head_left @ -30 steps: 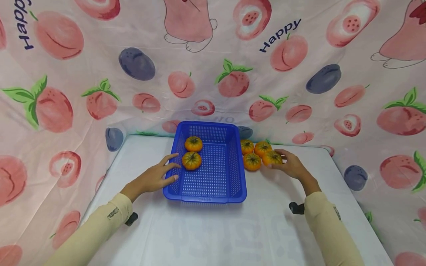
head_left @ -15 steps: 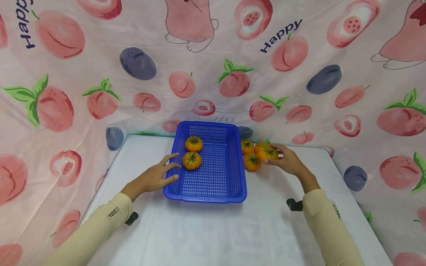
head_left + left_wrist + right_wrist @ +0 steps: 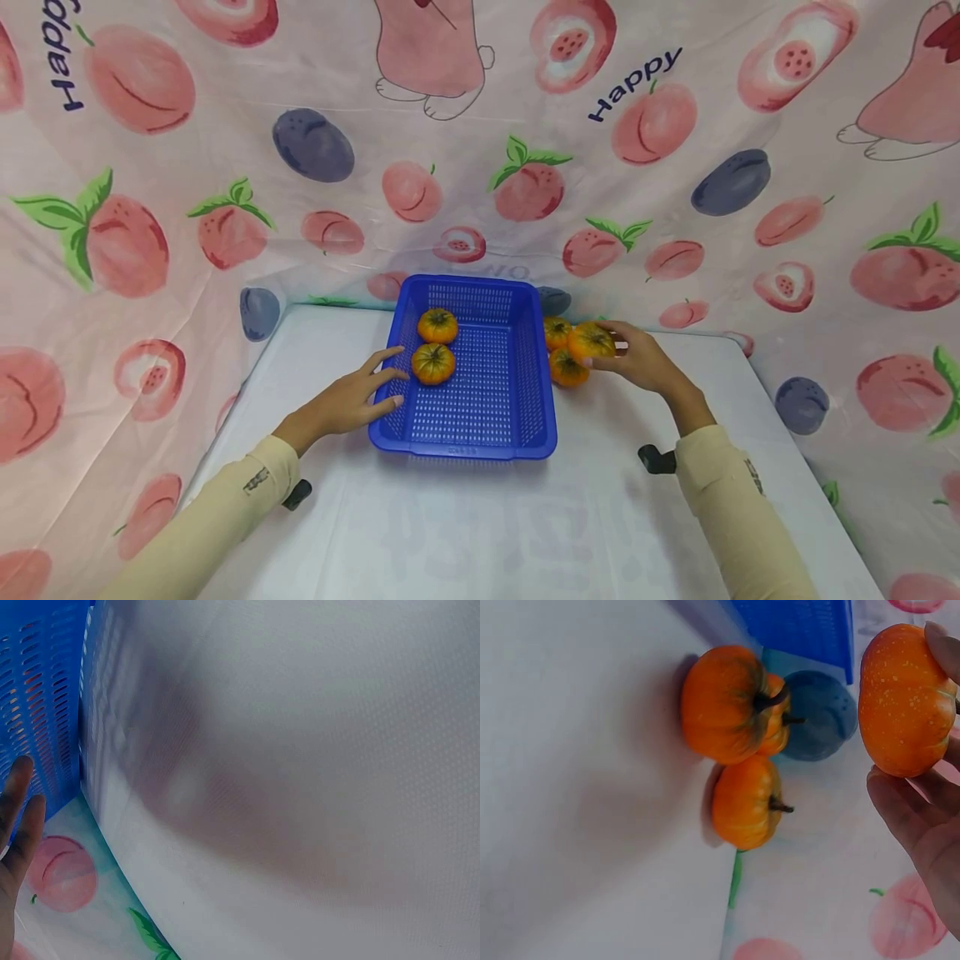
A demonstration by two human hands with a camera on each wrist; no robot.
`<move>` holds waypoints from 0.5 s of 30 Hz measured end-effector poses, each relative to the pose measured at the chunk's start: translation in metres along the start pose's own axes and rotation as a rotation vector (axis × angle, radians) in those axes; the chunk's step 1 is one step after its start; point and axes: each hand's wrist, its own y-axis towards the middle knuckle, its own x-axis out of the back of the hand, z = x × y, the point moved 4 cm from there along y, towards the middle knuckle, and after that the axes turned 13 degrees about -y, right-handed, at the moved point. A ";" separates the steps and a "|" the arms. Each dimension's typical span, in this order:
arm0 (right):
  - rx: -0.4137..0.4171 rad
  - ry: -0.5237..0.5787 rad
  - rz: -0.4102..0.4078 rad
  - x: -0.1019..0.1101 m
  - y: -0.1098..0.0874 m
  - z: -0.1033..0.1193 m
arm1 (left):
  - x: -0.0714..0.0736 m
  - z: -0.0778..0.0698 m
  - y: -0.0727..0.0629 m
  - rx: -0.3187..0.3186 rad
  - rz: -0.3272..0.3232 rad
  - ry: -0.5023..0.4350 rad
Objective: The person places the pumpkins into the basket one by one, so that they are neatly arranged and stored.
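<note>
Closest in, the cream right sleeve [image 3: 738, 508] is drifting leftward from where it was a second ago, and the right hand [image 3: 647, 358] is travelling with it, thumb and fingers clamping around a squat, ribbed orange pumpkin [image 3: 590, 341]. That pumpkin was sitting in the right-hand cluster; now it is hanging clear of the smooth white table [image 3: 480, 525], nearer the basket, and covering one neighbour in the head view. The left hand [image 3: 348, 402] is staying put, fingers spread apart and touching the left rim of the blue, perforated, rectangular plastic basket [image 3: 461, 452]. The basket's raised right wall is standing between the held pumpkin and the basket floor. Inside, toward the left, two greenish-orange ribbed pumpkins [image 3: 432, 363] are sitting one behind the other. Outside, just beside the right wall, three round orange pumpkins [image 3: 748, 801] are huddling on the table. Farthest back, a pale pink, peach-printed fabric backdrop [image 3: 480, 125] is rising.
</note>
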 end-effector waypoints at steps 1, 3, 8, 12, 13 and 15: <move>0.010 0.000 0.001 0.001 0.000 0.003 | 0.000 0.000 0.000 0.002 0.000 -0.001; 0.033 0.005 -0.003 0.002 0.001 0.008 | 0.000 -0.001 0.000 0.003 0.000 -0.001; 0.066 0.008 -0.001 0.001 0.003 0.018 | 0.001 -0.003 0.000 0.006 0.003 -0.004; 0.073 -0.010 0.002 0.001 0.005 0.025 | 0.001 -0.004 0.000 0.004 0.000 -0.011; 0.077 -0.015 0.002 0.000 0.005 0.028 | 0.001 -0.004 -0.001 0.003 0.000 -0.009; 0.086 -0.019 0.002 0.001 0.005 0.033 | 0.001 -0.004 -0.001 0.001 -0.001 -0.008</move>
